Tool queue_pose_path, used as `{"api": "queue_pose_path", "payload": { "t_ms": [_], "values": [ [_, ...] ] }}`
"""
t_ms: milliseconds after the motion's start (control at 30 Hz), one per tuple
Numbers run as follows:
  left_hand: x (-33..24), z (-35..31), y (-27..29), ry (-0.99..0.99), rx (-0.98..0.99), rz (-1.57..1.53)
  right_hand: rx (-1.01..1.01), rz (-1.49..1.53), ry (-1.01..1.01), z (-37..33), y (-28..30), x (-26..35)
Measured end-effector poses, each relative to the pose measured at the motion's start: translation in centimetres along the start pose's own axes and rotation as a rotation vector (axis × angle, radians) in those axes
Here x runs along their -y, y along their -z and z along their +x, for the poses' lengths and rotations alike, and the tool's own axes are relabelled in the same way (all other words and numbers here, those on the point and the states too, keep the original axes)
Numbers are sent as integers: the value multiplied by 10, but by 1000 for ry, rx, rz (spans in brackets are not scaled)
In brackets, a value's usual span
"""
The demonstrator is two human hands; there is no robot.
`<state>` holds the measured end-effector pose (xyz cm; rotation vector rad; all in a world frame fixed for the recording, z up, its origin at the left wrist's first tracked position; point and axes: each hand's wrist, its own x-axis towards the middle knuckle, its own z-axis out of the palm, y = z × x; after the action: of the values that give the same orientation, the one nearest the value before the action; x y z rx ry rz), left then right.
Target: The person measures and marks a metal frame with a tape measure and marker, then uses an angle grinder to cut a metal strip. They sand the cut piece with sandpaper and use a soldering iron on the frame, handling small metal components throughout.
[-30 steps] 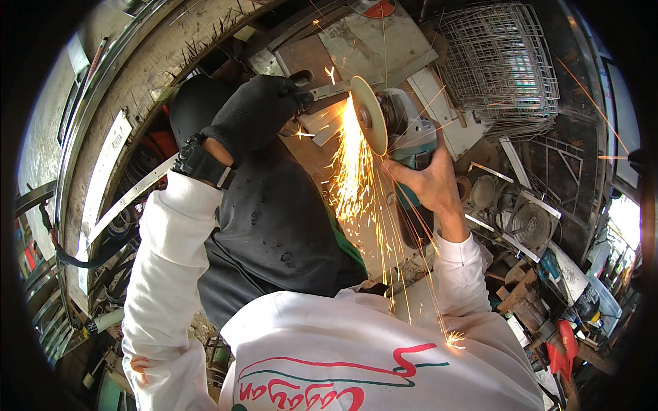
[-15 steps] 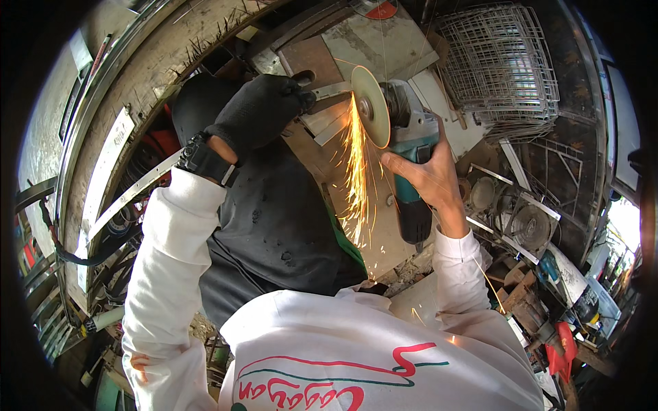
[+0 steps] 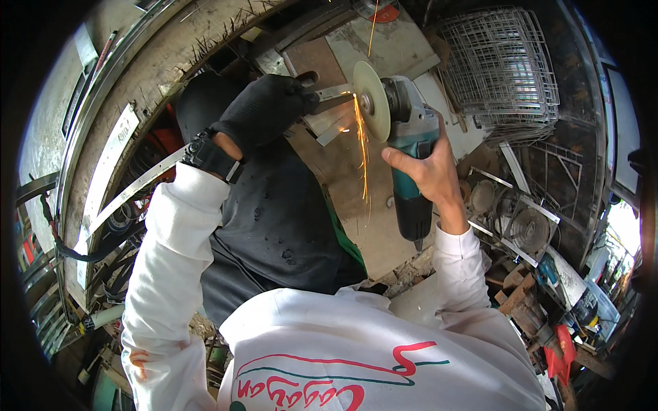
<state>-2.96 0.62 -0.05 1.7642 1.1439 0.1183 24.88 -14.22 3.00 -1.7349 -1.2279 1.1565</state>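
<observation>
My left hand [image 3: 267, 109], in a black glove, is closed on a thin flat metal bar [image 3: 334, 92]. The bar's end meets the edge of the pale round disc [image 3: 372, 113] on an angle grinder [image 3: 411, 147]. My bare right hand [image 3: 433, 168] wraps round the grinder's teal and black body, thumb on its near side. A thin stream of orange sparks [image 3: 362, 144] falls from the contact point toward me. A similar light metal strip [image 3: 140, 183] passes behind my left wrist; my glove hides whether it is the same bar.
Stacked wire grids [image 3: 500, 75] lie at the far right. Below them stands a metal frame with round coils [image 3: 531, 229]. A long, rough-edged beam [image 3: 164, 61] curves along the left. Dark cloth [image 3: 274, 219] covers my leg, and flat boards [image 3: 377, 41] lie beyond the disc.
The spark stream has become much thinner. The grinder and its disc have shifted very slightly, while both hands keep their holds.
</observation>
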Motion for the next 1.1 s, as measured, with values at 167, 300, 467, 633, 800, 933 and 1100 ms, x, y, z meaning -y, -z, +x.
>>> {"api": "queue_pose_path", "payload": {
  "t_ms": [167,300,467,633,800,933,1100],
  "values": [
    [-14,-5,3,23,6,58,-18,0,19,3,-2,2],
    [-9,-4,0,25,-28,84,-24,-3,-1,-2,-3,1],
    [-10,-3,0,-1,-33,109,-21,-9,-39,-12,-3,-2],
    [-15,-4,1,18,-20,104,-49,5,-41,-13,-7,-6],
    [-8,-4,0,12,-38,106,-28,-29,-31,-9,-5,-2],
    [-20,-8,2,5,-47,115,-34,-23,-41,-8,-5,-3],
    [-15,-7,2,25,-28,81,-38,-63,-42,-11,-6,-4]
  ]
}}
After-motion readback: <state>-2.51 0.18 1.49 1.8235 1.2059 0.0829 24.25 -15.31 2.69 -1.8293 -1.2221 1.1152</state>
